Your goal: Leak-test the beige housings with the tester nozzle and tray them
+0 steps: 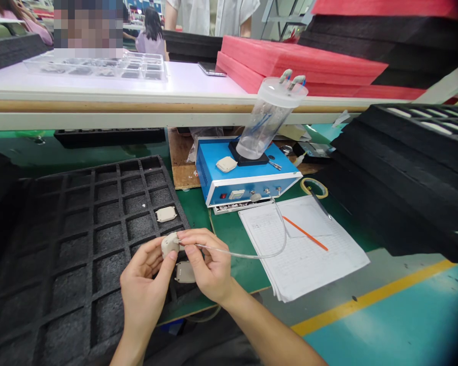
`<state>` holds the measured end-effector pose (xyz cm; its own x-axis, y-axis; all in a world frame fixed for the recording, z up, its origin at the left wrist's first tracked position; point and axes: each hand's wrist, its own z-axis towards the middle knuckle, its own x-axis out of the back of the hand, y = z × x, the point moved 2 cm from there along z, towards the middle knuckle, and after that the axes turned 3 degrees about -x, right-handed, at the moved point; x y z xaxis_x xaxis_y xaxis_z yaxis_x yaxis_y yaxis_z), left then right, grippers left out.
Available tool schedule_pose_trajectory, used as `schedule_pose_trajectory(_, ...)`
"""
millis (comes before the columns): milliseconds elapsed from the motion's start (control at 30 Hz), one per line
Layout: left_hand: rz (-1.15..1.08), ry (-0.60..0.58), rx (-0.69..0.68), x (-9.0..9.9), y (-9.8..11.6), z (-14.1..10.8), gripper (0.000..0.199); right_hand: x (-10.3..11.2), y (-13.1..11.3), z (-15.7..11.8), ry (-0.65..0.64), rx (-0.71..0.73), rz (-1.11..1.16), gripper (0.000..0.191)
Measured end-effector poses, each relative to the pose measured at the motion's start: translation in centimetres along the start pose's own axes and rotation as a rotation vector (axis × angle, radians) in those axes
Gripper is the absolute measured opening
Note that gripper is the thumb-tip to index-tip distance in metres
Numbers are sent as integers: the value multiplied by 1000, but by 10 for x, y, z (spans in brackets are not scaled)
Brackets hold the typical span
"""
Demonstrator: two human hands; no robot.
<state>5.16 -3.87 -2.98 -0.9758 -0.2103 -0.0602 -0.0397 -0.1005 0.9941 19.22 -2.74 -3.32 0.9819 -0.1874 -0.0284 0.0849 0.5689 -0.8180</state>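
My left hand (147, 282) is closed on a small beige casing (170, 245), thumb in front and fingers behind. My right hand (209, 264) pinches the end of a clear thin tube (248, 255) against the casing's right side. That tube curves back to the front of a blue box (248, 173). Below my hands lies a second beige casing (185, 272), partly covered by my right hand. Another beige casing (166, 214) rests on the black foam tray (107, 229). One more casing (226, 163) sits on the blue box beside a clear cylinder (261, 122).
Papers (309, 244) with an orange stick (305, 233) and a pen lie to the right, near a tape roll (314, 188). Black foam stacks (397, 188) rise at the far right. A shelf (137, 119) crosses behind, holding red foam (290, 58). People are beyond it.
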Motion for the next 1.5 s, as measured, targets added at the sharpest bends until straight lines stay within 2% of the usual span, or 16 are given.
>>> schedule_pose_trajectory(367, -37, 0, 7, 0, -3, 1, 33, -1, 1, -2, -12, -13, 36, 18)
schedule_pose_trajectory(433, -72, 5, 28, 0, -3, 1, 34, 0, 3, -5, -2, -57, 62, 19)
schedule_pose_trajectory(533, -171, -10, 86, -1, -2, 2, 34, 3, 6, -7, 44, -197, 51, 29)
schedule_pose_trajectory(633, -250, -39, 137, -1, -1, 2, 33, 4, 4, -2, -64, -297, -86, 20)
schedule_pose_trajectory(700, -273, -55, 152, 0, 0, 2, 33, 5, 2, 4, -179, -311, -160, 13)
schedule_pose_trajectory(767, -279, -66, 153, 0, 0, 1, 33, 7, -1, 9, -238, -308, -183, 13)
schedule_pose_trajectory(1033, -239, -76, 102, -1, -1, 0, 36, 15, -3, 14, -277, -308, -181, 15)
schedule_pose_trajectory(1267, -130, -128, 36, 1, -1, 0, 33, 26, 1, 17, -318, -422, -131, 18)
schedule_pose_trajectory(1400, -83, -201, 83, -2, 6, 1, 35, 34, 1, 19, -434, -513, -80, 21)
schedule_pose_trajectory(1500, -4, -209, 141, -12, 16, -3, 38, 36, -1, 17, -384, -565, -86, 17)
